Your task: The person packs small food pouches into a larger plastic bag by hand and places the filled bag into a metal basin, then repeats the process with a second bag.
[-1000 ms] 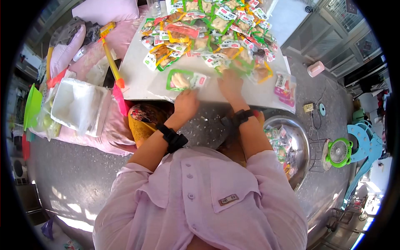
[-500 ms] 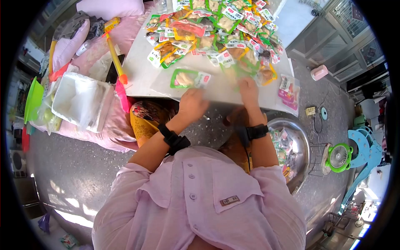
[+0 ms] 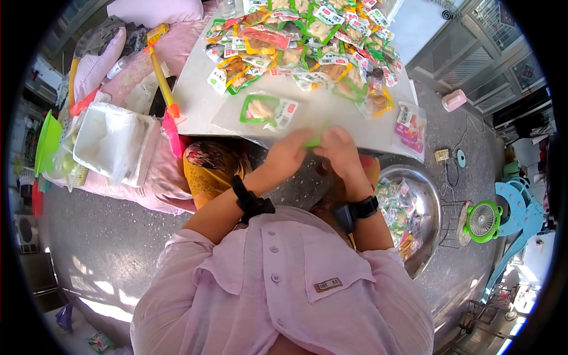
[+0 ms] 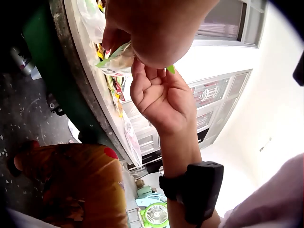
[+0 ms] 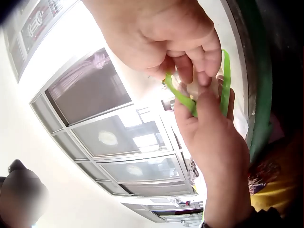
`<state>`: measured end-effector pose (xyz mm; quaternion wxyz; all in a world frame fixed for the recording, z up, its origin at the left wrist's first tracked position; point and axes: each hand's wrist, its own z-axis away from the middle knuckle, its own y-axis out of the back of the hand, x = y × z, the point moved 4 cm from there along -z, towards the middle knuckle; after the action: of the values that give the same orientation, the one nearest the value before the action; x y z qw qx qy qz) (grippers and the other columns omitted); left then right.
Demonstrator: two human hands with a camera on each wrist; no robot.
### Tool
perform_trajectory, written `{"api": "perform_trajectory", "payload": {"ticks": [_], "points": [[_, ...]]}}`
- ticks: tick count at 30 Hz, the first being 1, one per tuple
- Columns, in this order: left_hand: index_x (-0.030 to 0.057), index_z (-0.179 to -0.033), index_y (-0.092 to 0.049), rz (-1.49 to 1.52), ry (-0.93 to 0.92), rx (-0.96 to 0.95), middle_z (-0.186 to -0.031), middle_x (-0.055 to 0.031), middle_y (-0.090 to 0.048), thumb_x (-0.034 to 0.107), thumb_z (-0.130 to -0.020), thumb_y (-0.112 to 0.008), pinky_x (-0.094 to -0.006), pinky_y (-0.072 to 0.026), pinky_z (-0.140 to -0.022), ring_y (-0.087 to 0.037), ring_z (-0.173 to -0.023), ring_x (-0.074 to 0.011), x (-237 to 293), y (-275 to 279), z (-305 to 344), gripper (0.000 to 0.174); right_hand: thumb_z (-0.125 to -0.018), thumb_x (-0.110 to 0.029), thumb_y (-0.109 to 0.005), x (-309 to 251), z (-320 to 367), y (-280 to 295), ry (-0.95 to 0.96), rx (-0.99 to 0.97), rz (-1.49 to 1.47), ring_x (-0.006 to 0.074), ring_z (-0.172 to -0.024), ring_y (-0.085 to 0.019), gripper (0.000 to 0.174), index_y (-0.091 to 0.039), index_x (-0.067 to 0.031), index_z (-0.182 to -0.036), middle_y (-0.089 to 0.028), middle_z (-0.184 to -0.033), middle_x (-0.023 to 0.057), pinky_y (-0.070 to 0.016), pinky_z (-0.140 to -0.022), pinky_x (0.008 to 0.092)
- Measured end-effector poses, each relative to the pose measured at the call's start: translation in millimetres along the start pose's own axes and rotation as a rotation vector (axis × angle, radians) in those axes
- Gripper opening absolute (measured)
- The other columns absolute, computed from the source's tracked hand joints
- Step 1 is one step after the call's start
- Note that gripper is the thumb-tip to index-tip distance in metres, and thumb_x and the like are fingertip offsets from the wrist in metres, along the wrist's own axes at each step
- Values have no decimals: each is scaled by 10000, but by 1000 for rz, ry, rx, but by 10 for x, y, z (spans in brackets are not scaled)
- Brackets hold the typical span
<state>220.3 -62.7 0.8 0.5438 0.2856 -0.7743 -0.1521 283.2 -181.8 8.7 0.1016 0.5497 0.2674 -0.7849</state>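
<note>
Packet point(image 5: 226, 76) sits pinched by my left hand point(image 5: 218, 145) and right hand point(image 5: 159, 35); light, even pressure near its edges works best.

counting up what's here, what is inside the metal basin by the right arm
The metal basin holds a heap of small packets, some showing green, some yellow. Those lower down are covered, and the right forearm hides part of the left side.
</note>
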Motion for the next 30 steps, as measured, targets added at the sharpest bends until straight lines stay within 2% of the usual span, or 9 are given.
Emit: {"api": "perform_trajectory", "payload": {"ticks": [3, 6, 10, 14, 17, 20, 23, 26, 30], "points": [[39, -1095, -420, 349, 200, 23, -1015, -136, -506, 95, -785, -466, -318, -439, -738, -527, -895, -272, -93, 31, 35, 318, -793, -168, -526, 10, -14, 232, 289, 125, 238, 102, -740, -492, 233, -476, -32, -975, -517, -833, 27, -422, -672, 227], [33, -1117, -389, 882, 440, -42, -1040, -106, -498, 101, -810, -444, -299, -446, -729, -529, -907, -218, -187, -2, 29, 320, -786, -156, -537, 133, -63, 548, 353, 302, 302, 95, -717, -469, 267, -455, -33, -1010, -502, -832, 18, -417, -628, 206], [38, -1144, -354, 1082, 679, -125, -1055, -90, -489, 95, -808, -444, -299, -456, -707, -529, -898, -200, -99, 44, 51, 353, -794, -144, -522, 268, 36, 442, -125, -185, -335, 165, -775, -555, 297, -434, -36, -1056, -533, -933, 59, -488, -612, 282], [40, -1133, -369, 1169, 710, -187, -1049, -85, -496, 99, -799, -457, -298, -459, -683, -531, -887, -191, -104, 28, 65, 350, -791, -142, -483, 325, 82, 466, -128, -313, -431, 214, -961, -498, 409, -354, -42, -1165, -467, -1106, 81, -438, -746, 358], [24, -1095, -403, 1101, 657, -158, -987, -68, -519, 120, -795, -480, -287, -454, -659, -540, -836, -168, -253, -44, 74, 324, -790, -114, -474, 386, 72, 480, -119, -247, -410, 232, -937, -514, 380, -372, -49, -1151, -481, -1086, 79, -445, -757, 381], [22, -1015, -466, 186, 331, 42, -894, -77, -537, 135, -751, -540, -289, -451, -620, -548, -762, -183, -260, 226, 26, 297, -811, -81, -462, 356, 49, 482, -1, -121, -438, 225, -825, -576, 242, -462, -69, -1053, -559, -941, 76, -505, -573, 324], [31, -941, -507, -361, 45, 197, -828, -109, -525, 138, -685, -590, -312, -451, -590, -543, -695, -240, -16, 405, 19, 290, -822, -86, -445, 334, 52, 511, -3, 15, -357, 226, -823, -577, 223, -461, -66, -1044, -559, -942, 73, -503, -570, 322], [43, -863, -527, -512, -64, 263, -812, -137, -516, 148, -657, -588, -351, -446, -574, -529, -675, -290, 30, 424, 10, 239, -833, -105, -437, 276, 46, 462, 21, 40, -339, 221, -815, -579, 209, -460, -64, -1037, -561, -938, 69, -492, -593, 331], [37, -799, -512, -518, 157, 121, -775, -148, -520, 152, -687, -542, -383, -433, -580, -526, -666, -303, -147, 378, 7, 163, -838, -127, -437, 282, 43, 409, 2, 70, -312, 212, -810, -582, 204, -460, -78, -1035, -563, -936, 55, -479, -612, 340]]}}
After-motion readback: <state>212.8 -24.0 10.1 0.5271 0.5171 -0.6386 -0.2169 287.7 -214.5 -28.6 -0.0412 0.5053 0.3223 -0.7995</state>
